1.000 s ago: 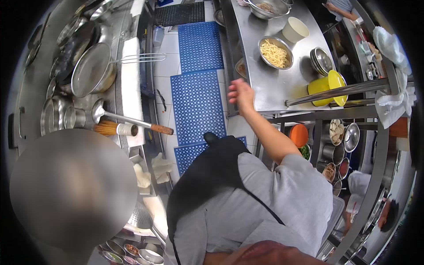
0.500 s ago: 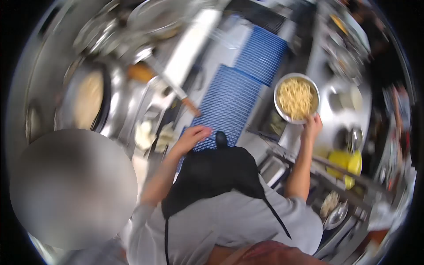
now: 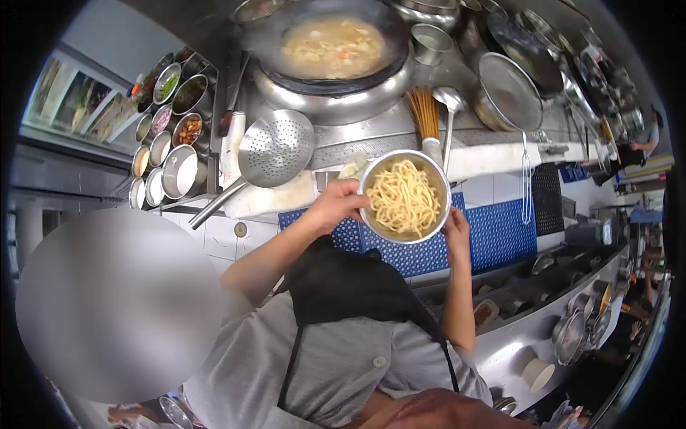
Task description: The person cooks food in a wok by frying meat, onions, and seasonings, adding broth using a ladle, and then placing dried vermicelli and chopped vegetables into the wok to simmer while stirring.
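Note:
Both hands hold a round metal bowl point(image 3: 446, 202) of pale yellow noodles point(image 3: 402, 199) in front of the black apron. My left hand point(image 3: 339, 204) grips the bowl's left rim, fingers closed on it. At the lower right rim, my right hand point(image 3: 456, 232) is closed on the bowl. Beyond the bowl stands a large wok point(image 3: 268, 44) with steaming, pale broth and pieces of food point(image 3: 334, 46) in it. A perforated strainer point(image 3: 276, 149) lies between the wok and my left arm. A bamboo brush point(image 3: 424, 116) and a ladle point(image 3: 449, 100) rest behind the bowl.
Ingredient bowls point(image 3: 185, 171) stand at the left. A mesh strainer point(image 3: 509, 86) sits on a pot at the right, its wire handle over the counter edge. Blue mats point(image 3: 502, 232) cover the floor. A steel counter point(image 3: 501, 348) holds a cream tub point(image 3: 537, 375) at the lower right.
The view has swung from the side counter to the stove. The noodle bowl, first on the counter, then in my right hand, is now before me, with my left hand also on it.

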A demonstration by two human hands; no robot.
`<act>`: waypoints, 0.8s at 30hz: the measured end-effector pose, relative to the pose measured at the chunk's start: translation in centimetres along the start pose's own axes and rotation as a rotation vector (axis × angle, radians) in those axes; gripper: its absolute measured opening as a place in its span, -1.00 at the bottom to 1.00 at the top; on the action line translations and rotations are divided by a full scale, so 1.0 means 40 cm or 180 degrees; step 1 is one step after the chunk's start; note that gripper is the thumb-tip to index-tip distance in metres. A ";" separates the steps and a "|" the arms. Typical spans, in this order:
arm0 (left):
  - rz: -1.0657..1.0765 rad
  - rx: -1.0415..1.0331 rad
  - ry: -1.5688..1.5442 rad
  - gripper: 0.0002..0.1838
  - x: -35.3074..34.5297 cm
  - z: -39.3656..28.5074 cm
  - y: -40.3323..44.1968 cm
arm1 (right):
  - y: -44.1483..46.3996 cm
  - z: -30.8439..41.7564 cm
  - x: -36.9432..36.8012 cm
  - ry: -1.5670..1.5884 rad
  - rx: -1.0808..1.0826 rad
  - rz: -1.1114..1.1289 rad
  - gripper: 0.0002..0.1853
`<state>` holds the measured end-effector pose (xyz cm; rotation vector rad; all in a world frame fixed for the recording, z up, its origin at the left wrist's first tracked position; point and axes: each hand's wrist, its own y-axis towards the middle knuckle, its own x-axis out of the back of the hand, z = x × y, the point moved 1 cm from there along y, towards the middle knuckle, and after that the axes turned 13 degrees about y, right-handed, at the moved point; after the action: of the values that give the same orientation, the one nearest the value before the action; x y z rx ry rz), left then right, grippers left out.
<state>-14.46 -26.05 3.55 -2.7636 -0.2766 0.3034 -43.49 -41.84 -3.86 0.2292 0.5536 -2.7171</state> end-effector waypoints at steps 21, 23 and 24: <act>-0.2485 -0.1499 -0.1190 -0.85 0.672 -0.165 -0.182 | 0.083 0.415 -0.522 -0.1583 -0.0398 0.0688 -0.60; -0.2480 -0.1480 -0.1299 -0.83 0.694 -0.158 -0.181 | 0.131 0.400 -0.578 -0.1970 -0.0216 0.0705 -0.63; -0.2464 -0.1505 -0.1326 -0.82 0.708 -0.151 -0.176 | 0.145 0.399 -0.605 -0.2165 -0.0106 0.0728 -0.65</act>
<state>13.05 -15.04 6.64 -2.7144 -1.6412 0.6560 -20.36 -45.77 14.09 -0.5850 0.3394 -2.3496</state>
